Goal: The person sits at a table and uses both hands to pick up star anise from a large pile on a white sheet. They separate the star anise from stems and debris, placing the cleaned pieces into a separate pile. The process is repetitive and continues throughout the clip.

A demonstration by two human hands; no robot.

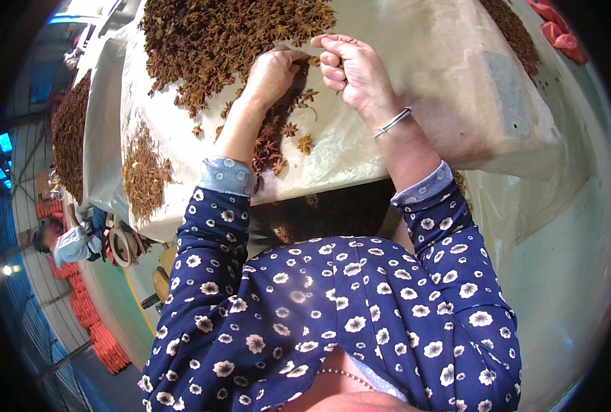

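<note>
Over the plastic-covered table point(336, 165), my left hand point(272, 74) has its thumb and fingers pinched together, with a star anise pod point(313, 61) at the fingertips. Facing it, my right hand point(356, 72) is loosely curled, its index finger reaching toward the left hand. A small dark patch shows inside the curled fingers; what it is cannot be made out. Beyond my left hand spreads a large heap of dried star anise point(207, 46). Loose star anise pods point(304, 144) lie between my forearms, several reddish ones in the shade of my left arm.
A small pile of stems or fragments point(143, 175) lies at the table's left. More brown heaps stand at far left point(71, 139) and far right point(514, 33). A red bag point(560, 33) lies upper right. Another person point(73, 242) is at left, near stacked red sacks point(86, 314).
</note>
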